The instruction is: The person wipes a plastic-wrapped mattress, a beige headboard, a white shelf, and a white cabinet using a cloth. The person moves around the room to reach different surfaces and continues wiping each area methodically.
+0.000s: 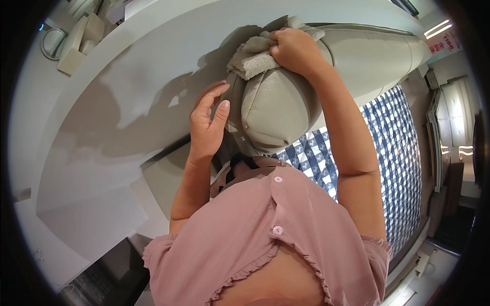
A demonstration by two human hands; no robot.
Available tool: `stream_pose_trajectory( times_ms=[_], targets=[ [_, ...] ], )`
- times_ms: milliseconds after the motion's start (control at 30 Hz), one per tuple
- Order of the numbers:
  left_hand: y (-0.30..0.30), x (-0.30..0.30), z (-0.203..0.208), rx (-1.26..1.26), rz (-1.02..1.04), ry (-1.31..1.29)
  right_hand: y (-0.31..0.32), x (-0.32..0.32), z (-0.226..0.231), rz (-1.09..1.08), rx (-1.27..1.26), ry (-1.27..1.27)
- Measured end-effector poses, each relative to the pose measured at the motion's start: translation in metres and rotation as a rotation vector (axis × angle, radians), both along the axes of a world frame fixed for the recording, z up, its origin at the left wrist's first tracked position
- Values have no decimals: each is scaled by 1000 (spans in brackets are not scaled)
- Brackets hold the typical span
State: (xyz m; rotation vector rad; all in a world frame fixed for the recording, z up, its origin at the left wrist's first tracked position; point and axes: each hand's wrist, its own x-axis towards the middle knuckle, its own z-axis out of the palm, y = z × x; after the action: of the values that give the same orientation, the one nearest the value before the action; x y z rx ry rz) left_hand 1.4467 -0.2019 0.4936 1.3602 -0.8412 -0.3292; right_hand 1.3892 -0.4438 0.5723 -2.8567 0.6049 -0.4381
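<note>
My right hand (pixel 294 50) presses a crumpled grey-beige cloth (pixel 253 57) onto the top of a padded beige leather cushion end (pixel 273 104), with fingers closed over the fabric. My left hand (pixel 206 122) is open beside the cushion's left side, palm facing it and fingertips near its edge; I cannot tell whether it touches. The cushion belongs to a long beige upholstered piece (pixel 367 56) running to the right. My pink buttoned blouse (pixel 275 234) fills the lower middle.
A blue-and-white checked fabric (pixel 393 153) lies under the cushion at the right. A white wall with curved panels (pixel 127 102) fills the left. White boxes and a round object (pixel 71 41) sit at the upper left. A dark grille (pixel 97 280) is at the lower left.
</note>
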Motion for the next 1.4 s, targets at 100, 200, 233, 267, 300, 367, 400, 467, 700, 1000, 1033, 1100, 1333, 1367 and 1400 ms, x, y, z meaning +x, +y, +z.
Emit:
stream_pose_trajectory(
  times_ms=[100,200,233,267,300,367,400,467,700,1000,1033,1100,1333,1367,1400],
  targets=[
    [3,-1,-10,5,1,52,12,12,7,46,2,187],
    [4,-8,-12,16,-1,63,29,20,3,110,-64,288],
    [4,-10,-12,-17,2,92,39,22,5,157,-74,294],
    [4,-13,-13,-51,4,122,48,21,6,197,-68,313],
    [4,-14,-13,-60,18,167,55,19,8,228,-62,331],
    [5,-16,-16,-81,49,258,72,16,12,308,-43,353],
    [8,-14,-22,-21,118,240,79,13,14,345,-32,359],
    [16,-11,-31,93,229,199,91,6,19,410,-18,374],
    [22,-24,-8,-253,216,284,104,-42,14,539,111,52],
    [-16,-48,18,-71,117,-416,51,-87,-23,162,12,-566],
    [-20,-52,27,-22,80,-520,41,-88,-25,95,26,-559],
    [-31,-59,36,34,36,-725,16,-88,-35,5,-14,-614],
    [-43,-60,38,74,48,-935,-29,-98,-61,-86,13,-796],
    [-43,-61,39,92,50,-964,-27,-99,-66,-98,36,-834],
    [-43,-62,39,109,62,-989,-24,-100,-69,-106,65,-856]
  ],
)
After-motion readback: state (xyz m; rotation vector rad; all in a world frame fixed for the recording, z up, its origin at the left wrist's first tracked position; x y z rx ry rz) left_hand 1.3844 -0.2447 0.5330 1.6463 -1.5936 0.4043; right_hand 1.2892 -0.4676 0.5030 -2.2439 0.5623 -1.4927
